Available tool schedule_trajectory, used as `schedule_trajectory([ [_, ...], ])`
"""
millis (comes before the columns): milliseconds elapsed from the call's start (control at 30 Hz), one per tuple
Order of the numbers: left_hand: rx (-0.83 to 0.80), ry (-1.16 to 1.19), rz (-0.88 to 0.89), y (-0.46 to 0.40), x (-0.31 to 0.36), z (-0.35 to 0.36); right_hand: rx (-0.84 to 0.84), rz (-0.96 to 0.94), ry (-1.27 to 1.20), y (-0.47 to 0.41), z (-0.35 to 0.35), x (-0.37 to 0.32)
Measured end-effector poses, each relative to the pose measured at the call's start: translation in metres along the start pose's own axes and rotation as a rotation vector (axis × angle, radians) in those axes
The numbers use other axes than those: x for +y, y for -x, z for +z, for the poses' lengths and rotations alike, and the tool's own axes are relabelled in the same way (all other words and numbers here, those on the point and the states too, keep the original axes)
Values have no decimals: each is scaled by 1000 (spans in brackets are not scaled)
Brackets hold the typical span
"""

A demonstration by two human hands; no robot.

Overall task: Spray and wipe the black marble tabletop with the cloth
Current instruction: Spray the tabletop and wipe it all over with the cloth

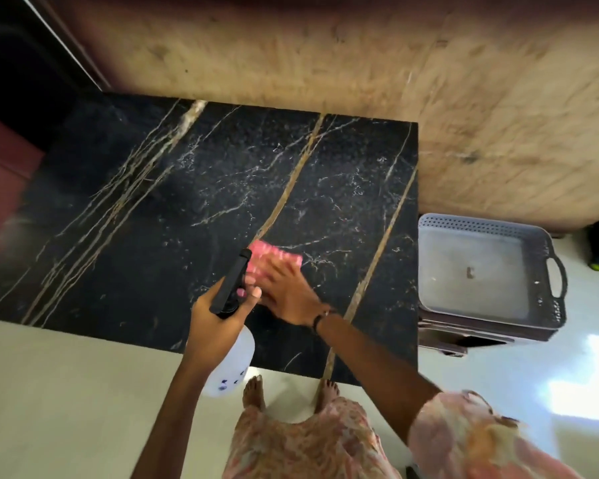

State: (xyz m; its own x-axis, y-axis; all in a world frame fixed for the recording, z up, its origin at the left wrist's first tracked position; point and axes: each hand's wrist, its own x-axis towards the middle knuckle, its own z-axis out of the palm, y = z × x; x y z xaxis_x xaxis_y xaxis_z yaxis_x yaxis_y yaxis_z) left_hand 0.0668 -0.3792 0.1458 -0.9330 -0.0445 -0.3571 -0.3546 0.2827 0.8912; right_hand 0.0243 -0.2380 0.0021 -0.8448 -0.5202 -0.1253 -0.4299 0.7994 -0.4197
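The black marble tabletop with gold and white veins fills the middle of the view. A pink cloth lies flat on it near the front centre. My right hand presses on the cloth with fingers spread; the hand is motion-blurred. My left hand grips a white spray bottle with a black nozzle head, held just above the table's front edge, left of the cloth. The nozzle points away from me over the marble.
A grey perforated plastic basket sits on a low stand right of the table. A beige wall runs behind the table. Pale floor tiles lie in front, with my bare feet at the table's front edge.
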Motion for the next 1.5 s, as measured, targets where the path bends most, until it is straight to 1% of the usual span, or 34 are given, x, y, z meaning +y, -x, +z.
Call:
schedule_trajectory([
  [100,22,15,-7,-7,-3,-21,-41,-163,49,37,21,-17],
  [167,24,12,-13,-13,-5,-35,-53,-203,54,63,18,-2],
  [200,27,16,-18,-16,-6,-45,-56,-193,50,71,14,8],
  [300,32,43,-37,-29,-13,-80,-65,-32,60,69,0,32],
  [333,34,51,-45,-33,-14,-91,-47,41,63,62,-5,36],
  [400,42,74,-43,-45,-19,-121,45,175,76,28,-9,30],
  [533,37,83,-28,-72,-27,-184,260,478,28,-72,-2,-15],
  [600,61,96,-28,-87,-31,-219,282,550,-2,-130,7,-45],
  [633,73,101,-29,-95,-33,-236,277,555,-20,-157,12,-62],
  [733,106,103,-35,-116,-42,-282,217,484,-40,-225,27,-120],
  [867,193,59,-13,-140,-55,-335,79,258,-49,-276,56,-206],
  [933,236,70,-7,-149,-60,-355,-6,106,-10,-276,72,-236],
  [1000,255,83,-16,-156,-64,-369,-52,-22,-8,-257,82,-248],
  [1067,243,91,-21,-162,-67,-376,-80,-103,5,-230,84,-245],
  [1133,221,100,-18,-167,-68,-378,-89,-123,66,-205,80,-231],
  [1167,207,109,-14,-169,-69,-377,-83,-97,96,-194,77,-223],
  [1233,180,130,-12,-172,-72,-374,-18,50,103,-177,75,-220],
  [1333,176,144,-39,-174,-77,-367,154,435,-50,-176,81,-248],
  [1400,162,140,-12,-173,-79,-362,248,704,-194,-200,85,-278],
  [1433,158,134,8,-174,-80,-360,252,816,-271,-215,85,-293],
  [1500,173,131,16,-176,-81,-357,192,925,-377,-240,84,-312],
])
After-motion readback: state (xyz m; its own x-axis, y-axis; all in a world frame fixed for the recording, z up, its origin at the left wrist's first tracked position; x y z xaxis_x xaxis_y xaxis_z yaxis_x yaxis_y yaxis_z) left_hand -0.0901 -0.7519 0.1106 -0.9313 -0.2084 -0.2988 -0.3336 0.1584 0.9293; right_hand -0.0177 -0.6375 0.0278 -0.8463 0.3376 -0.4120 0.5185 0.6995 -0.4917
